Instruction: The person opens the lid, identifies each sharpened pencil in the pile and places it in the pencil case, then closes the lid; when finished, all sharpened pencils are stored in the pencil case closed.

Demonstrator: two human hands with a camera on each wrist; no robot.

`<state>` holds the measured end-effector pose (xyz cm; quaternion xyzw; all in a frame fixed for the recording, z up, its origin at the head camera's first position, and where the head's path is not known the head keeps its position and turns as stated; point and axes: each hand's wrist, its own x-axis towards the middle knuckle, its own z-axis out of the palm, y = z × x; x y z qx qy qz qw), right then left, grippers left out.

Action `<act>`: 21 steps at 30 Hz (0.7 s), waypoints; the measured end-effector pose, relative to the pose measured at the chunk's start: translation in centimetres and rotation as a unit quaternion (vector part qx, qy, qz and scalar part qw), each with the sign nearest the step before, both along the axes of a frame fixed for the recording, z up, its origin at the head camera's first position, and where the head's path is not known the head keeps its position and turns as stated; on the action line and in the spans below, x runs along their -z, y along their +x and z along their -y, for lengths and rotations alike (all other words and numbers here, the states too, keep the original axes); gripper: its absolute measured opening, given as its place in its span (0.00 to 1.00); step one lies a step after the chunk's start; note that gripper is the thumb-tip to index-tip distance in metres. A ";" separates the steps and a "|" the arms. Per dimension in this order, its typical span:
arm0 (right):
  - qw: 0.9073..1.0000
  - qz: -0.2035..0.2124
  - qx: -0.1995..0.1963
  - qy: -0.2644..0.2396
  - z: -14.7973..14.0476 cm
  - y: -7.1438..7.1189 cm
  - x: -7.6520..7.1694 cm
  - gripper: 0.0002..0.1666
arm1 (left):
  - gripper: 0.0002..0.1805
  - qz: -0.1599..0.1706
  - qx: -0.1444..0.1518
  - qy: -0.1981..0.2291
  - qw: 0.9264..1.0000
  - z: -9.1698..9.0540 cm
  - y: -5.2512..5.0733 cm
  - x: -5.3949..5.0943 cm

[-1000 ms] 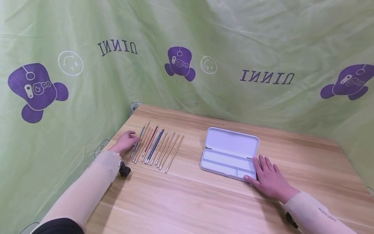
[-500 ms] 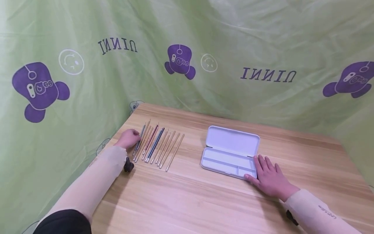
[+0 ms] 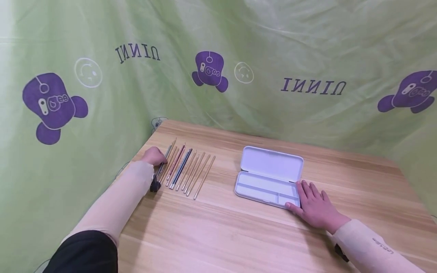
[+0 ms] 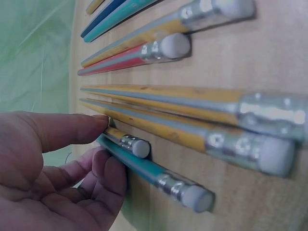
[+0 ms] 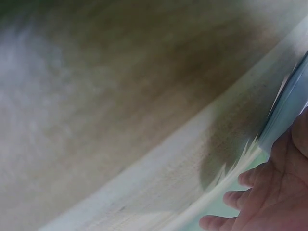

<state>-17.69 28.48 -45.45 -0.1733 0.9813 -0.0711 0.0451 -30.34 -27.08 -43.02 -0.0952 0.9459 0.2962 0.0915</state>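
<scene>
At the left end of a row of pencils [image 3: 191, 170], my left hand [image 3: 154, 156] pinches a teal pencil [image 4: 144, 168] between thumb and curled fingers. A yellow pencil [image 4: 114, 133] lies against the thumb tip beside it; whether it is gripped too, I cannot tell. Both have white erasers towards the camera in the left wrist view. My right hand [image 3: 317, 207] rests with spread, straight fingers against the right side of an open white pencil case [image 3: 271, 165]. Its lid is tilted back and its compartments hold nothing visible. The right wrist view shows the palm [image 5: 276, 192] beside the case's edge.
More yellow pencils, a red pencil [image 4: 115, 62] and dark blue and teal ones [image 4: 115, 19] lie roughly parallel on the wooden table [image 3: 218, 235]. A green curtain [image 3: 259, 34] hangs behind and at the left, along the table's edges.
My left hand has shifted slightly right and forward over the leftmost pencils, and its fingers have closed in on them. The right hand and the pencil case stay where they were.
</scene>
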 end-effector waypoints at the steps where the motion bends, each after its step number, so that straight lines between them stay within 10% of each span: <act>1: 1.000 0.001 0.000 0.000 0.0 0.0 -0.1 0.56 | 0.13 0.005 0.001 -0.003 1.000 -0.1 0.0 -0.1; 8: 1.000 0.001 -0.002 -0.002 0.2 0.2 -0.2 0.56 | 0.17 0.010 0.012 -0.008 1.000 0.0 0.4 0.0; 13: 1.000 0.000 0.000 0.001 0.3 0.1 -0.1 0.56 | 0.14 0.001 0.000 0.090 0.996 1.5 0.7 0.4; 17: 1.000 -0.001 0.003 0.002 0.2 0.2 -0.1 0.57 | 0.14 0.018 -0.008 0.219 0.975 2.2 1.0 0.0; 21: 1.000 -0.006 -0.001 -0.008 0.2 0.4 0.1 0.57 | 0.21 0.021 -0.044 0.343 0.938 2.6 1.3 -0.9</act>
